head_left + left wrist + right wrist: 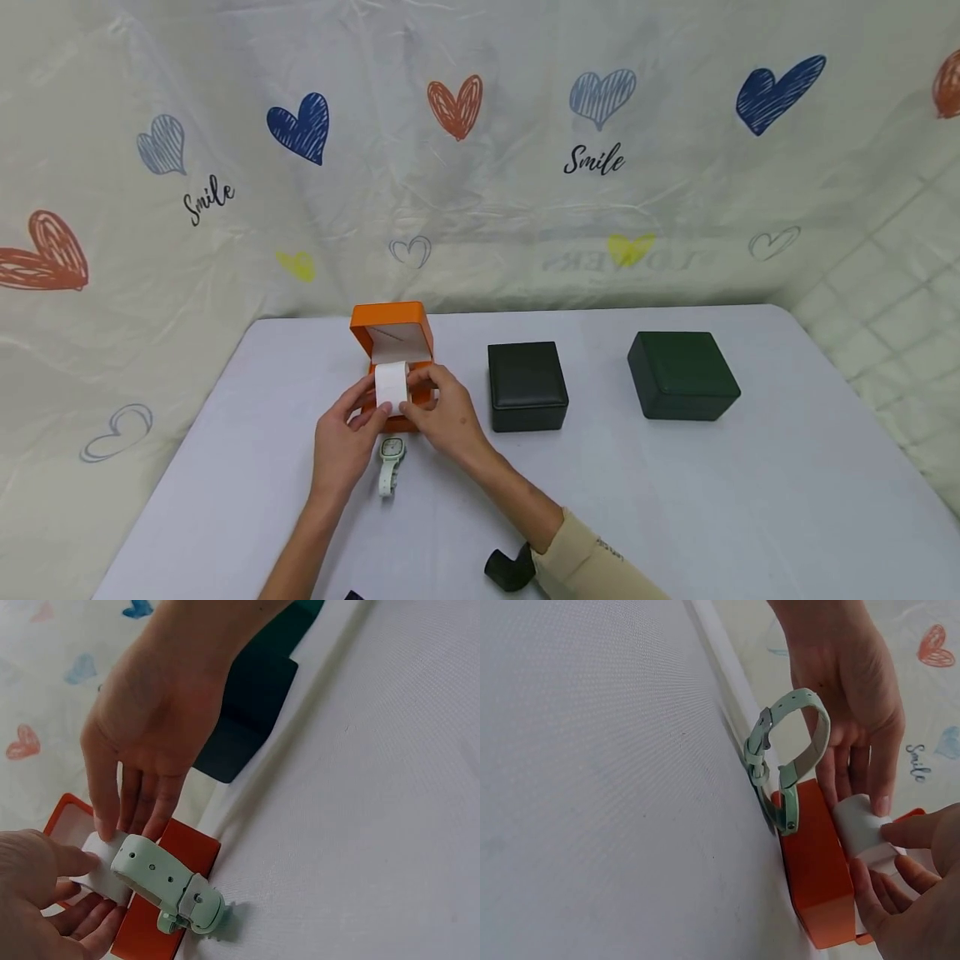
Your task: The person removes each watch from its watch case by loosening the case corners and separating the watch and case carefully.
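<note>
In the head view, an orange watch box (387, 314) stands with its lid raised and a pale lining inside. Over its lower part, a white watch cushion (391, 385) is held between both hands. The left hand (341, 446) grips the cushion's left side with thumb and fingers. From the other side, the right hand (450, 421) pinches it near its right end. A pale green wristwatch (392, 450) lies just in front of the box, its strap buckled into a loop (810, 742). Whether the cushion touches the box's inside is hidden.
To the right of the orange box are a closed black box (527, 383) and, farther right, a closed dark green box (686, 371). A black curved object (510, 571) is by the right sleeve. A curtain printed with hearts (455, 107) hangs behind the white table (750, 500).
</note>
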The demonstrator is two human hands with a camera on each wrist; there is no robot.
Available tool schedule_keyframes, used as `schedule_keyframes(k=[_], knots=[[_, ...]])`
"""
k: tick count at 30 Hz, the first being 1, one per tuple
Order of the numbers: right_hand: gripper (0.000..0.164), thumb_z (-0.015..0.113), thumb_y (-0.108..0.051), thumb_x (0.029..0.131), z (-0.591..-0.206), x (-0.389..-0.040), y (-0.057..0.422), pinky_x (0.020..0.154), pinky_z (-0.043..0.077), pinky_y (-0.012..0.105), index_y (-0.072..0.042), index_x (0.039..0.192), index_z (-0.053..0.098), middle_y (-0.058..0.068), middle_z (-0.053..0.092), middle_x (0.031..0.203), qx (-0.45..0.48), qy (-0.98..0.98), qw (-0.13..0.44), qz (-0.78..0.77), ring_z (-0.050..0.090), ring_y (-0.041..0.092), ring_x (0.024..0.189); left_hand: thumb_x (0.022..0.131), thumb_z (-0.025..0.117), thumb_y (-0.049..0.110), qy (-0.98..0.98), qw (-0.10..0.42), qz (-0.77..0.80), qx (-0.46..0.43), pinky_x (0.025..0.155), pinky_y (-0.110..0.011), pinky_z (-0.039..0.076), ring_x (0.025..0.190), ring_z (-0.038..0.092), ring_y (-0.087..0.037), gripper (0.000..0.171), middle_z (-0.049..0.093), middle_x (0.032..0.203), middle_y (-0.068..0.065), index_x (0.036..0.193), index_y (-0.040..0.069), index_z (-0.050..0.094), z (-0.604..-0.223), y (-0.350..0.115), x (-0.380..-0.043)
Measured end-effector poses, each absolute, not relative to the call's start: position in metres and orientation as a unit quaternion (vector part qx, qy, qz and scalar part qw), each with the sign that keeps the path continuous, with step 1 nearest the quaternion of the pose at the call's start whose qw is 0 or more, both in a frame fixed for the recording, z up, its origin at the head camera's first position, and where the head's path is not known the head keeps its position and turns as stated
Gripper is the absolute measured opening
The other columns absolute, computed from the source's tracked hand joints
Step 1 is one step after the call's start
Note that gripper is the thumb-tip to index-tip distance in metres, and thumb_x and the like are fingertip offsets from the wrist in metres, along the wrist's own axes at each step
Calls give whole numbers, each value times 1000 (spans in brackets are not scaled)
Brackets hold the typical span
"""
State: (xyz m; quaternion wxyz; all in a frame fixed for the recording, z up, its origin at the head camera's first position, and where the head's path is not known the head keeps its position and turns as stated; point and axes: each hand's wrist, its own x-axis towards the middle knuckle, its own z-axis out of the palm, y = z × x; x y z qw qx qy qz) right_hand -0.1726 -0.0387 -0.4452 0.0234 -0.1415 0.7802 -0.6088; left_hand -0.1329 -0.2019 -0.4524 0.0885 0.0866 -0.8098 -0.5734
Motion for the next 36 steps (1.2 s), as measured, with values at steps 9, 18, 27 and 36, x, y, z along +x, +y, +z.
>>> schedule_keyframes(k=[9, 18, 27, 36], knots=[[34, 78, -2, 91, -447, -174, -40, 79, 58, 16, -6, 122, 64, 11, 67, 126, -139, 780, 29, -609, 64, 31, 112, 98, 73, 12, -826, 97, -550, 81, 99, -30, 57, 122, 68, -30, 55, 64, 142, -13, 150, 16, 57, -453, -202, -138], [37, 79, -2, 90, -446, -176, -40, 81, 59, 18, -2, 124, 64, 15, 69, 121, -140, 788, 27, -599, 66, 30, 111, 99, 72, 14, -842, 89, -525, 85, 98, -31, 59, 119, 68, -29, 53, 65, 142, -13, 149, 15, 57, -454, -203, -143], [39, 79, -2, 90, -449, -179, -41, 82, 59, 19, -3, 126, 65, 13, 72, 115, -143, 790, 37, -596, 69, 31, 107, 99, 71, 15, -850, 68, -514, 94, 97, -30, 60, 117, 69, -29, 52, 65, 143, -13, 150, 14, 57, -451, -204, -145], [42, 77, 2, 90, -451, -180, -41, 83, 61, 22, 2, 129, 63, 17, 67, 117, -159, 798, 37, -580, 69, 29, 102, 99, 71, 17, -855, 62, -505, 100, 94, -26, 61, 114, 69, -28, 51, 68, 135, -15, 148, 13, 58, -454, -204, -147]])
